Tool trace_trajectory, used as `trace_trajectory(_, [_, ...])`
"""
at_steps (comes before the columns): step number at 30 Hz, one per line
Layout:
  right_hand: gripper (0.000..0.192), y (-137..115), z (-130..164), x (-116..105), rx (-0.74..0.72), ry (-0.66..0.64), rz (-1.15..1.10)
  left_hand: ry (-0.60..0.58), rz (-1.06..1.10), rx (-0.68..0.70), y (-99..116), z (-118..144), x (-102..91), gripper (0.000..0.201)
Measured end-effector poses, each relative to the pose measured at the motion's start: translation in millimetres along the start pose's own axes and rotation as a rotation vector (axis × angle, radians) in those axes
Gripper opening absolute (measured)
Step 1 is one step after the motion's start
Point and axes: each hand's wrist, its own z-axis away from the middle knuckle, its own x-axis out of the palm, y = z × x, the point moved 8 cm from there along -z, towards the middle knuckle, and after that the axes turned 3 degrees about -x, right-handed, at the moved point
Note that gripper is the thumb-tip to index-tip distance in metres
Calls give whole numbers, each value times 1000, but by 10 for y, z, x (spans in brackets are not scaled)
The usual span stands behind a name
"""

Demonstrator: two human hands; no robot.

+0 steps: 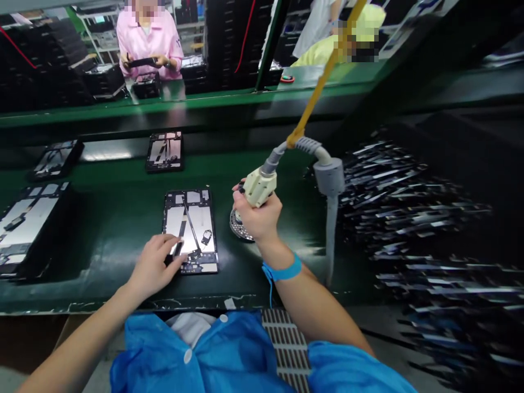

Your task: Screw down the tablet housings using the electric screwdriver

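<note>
An opened tablet (207,218) lies flat on the green bench before me, its silver inside, dark ribbon cables and small boards showing. My left hand (160,259) rests at its lower left edge. The thumb and index finger are apart, touching the tablet's lower part; a dark strip shows between them. My right hand (262,218) is wrapped round a cream electric screwdriver (261,186), held upright to the right of the tablet. Its tip is hidden by the hand. Below it stands a round perforated metal dish (236,229), partly covered by the hand.
A yellow strap (315,98) and a grey cable (332,218) hang by the screwdriver. Stacked tablets (28,218) stand at left; another opened tablet (165,152) lies behind. Many thin dark parts (393,191) fill the right side. A person in pink (149,38) works across the bench.
</note>
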Motion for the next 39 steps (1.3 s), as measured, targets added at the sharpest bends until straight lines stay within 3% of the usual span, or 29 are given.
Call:
trace_trajectory(2, [18, 28, 71, 27, 22, -24, -7, -61, -54, 123, 186, -9, 116, 32])
trace_trajectory(6, [18, 51, 159, 10, 46, -52, -5, -55, -54, 220, 351, -30, 256, 20])
trace_trajectory(10, [17, 94, 168, -63, 67, -21, -15, -21, 25, 326, 366, 15, 155, 14])
trace_trajectory(14, [18, 112, 157, -101, 72, -8, 0, -28, -21, 477, 358, 174, -15, 27])
trace_trajectory(19, [19, 99, 166, -93, 74, -24, 9, -29, -144, 586, 363, 360, 14, 32])
trace_trajectory(27, [18, 102, 170, -94, 84, -14, 11, 21, -114, 582, 315, 354, 109, 32])
trace_trajectory(33, [17, 78, 159, -134, 76, 13, -6, 74, -133, 345, 211, 412, 206, 26])
trace_trajectory(36, [21, 104, 130, -208, 64, 61, 0, 86, -53, 282, 151, 245, 272, 22])
trace_trajectory(39, [22, 164, 113, -281, 67, 115, 40, 79, -29, 279, 104, -87, 338, 18])
